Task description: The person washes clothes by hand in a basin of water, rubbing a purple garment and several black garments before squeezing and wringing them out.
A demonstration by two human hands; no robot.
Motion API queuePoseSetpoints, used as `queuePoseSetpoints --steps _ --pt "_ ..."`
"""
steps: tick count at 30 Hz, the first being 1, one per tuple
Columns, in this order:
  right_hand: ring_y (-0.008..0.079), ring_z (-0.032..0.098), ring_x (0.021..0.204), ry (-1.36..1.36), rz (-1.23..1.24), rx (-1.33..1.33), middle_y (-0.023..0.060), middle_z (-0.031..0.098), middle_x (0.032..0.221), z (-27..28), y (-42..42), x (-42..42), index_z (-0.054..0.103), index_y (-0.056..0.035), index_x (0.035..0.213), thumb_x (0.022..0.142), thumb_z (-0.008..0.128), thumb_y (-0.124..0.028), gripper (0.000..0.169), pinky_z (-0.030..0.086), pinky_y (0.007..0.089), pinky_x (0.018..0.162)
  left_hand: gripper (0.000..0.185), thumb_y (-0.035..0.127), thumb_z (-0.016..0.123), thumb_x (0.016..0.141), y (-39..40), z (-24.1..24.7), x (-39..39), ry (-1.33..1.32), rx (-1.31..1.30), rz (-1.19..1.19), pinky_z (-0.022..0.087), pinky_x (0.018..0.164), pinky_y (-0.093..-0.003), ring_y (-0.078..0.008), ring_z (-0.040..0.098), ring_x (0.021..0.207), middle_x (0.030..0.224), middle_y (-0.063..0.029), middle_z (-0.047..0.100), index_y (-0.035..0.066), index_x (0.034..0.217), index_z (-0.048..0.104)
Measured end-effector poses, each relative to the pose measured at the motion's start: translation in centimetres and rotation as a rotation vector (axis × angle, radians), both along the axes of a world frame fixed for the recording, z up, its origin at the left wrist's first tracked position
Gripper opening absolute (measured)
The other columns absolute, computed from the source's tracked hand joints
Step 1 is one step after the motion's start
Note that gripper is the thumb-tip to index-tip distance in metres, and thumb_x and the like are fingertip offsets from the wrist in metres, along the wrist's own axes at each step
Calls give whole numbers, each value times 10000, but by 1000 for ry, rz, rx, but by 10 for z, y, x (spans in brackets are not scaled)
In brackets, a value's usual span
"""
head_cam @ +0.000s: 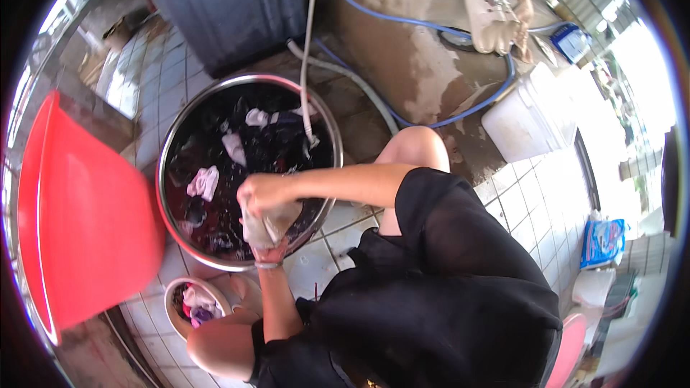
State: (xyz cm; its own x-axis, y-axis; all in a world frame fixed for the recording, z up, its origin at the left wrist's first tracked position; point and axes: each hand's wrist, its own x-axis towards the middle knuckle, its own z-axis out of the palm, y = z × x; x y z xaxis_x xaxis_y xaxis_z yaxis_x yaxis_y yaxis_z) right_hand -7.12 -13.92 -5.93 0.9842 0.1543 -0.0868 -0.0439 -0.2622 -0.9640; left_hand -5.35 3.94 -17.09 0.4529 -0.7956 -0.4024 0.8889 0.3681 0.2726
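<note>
Before me stands a round metal basin (338,143) of dark water. Above its near side, my right hand (264,193) grips a wet, greyish-white cloth item (264,229), possibly a sock. My left hand (272,252), with a band on its wrist, holds the same item from below; the cloth partly covers its fingers. Dark fabric lies in the water. A pinkish-white cloth piece (204,183), a pale sock-like piece (234,148) and a white-and-dark piece (259,117) show at the surface. One end of a pale hose (305,91) hangs into the basin.
A large red plastic tub (97,205) stands left of the basin. Close to my left knee, a small bucket (173,312) holds clothes. Right of the basin are a blue hose (388,17) and a white plastic bucket (525,118). A dark cabinet-like body (232,5) rises behind.
</note>
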Motion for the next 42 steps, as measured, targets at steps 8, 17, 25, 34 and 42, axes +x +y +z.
queuePoseSetpoints --steps 8,17,25,34,42 --pt "260 527 1069 362 135 1080 152 553 1132 -90 -20 13 494 0 1175 874 457 -346 460 393 365 952 514 425 601 730 -31 50 -18 84 -361 50 488 816 -419 -203 544 1035 1158 16 539 238 1197 495" --pt "311 414 1177 -76 92 1319 108 351 1346 -118 63 -29 193 -174 1363 747 466 -635 816 375 499 934 384 293 499 873 -36 28 -33 510 -736 144 472 848 -390 -257 455 1058 1287 29 409 309 1251 433" --pt "124 485 720 525 -158 1226 11 443 763 -41 15 14 456 -103 779 815 570 -151 129 458 263 662 403 322 638 805 -20 59 -13 83 -441 -233 462 626 -259 -204 540 741 1032 -181 557 79 1105 521" --pt "118 443 443 559 -250 301 12 459 550 -86 17 34 488 -79 632 761 578 -116 162 410 264 434 301 163 725 551 -52 9 -41 -376 551 127 481 599 -307 -174 595 641 759 -50 625 47 801 605" --pt "152 508 471 525 -493 355 49 507 560 -156 70 34 544 -37 674 768 559 -149 147 431 296 473 413 216 751 504 -10 -51 -39 -540 909 125 491 633 -293 -194 621 696 787 -90 642 18 834 602"
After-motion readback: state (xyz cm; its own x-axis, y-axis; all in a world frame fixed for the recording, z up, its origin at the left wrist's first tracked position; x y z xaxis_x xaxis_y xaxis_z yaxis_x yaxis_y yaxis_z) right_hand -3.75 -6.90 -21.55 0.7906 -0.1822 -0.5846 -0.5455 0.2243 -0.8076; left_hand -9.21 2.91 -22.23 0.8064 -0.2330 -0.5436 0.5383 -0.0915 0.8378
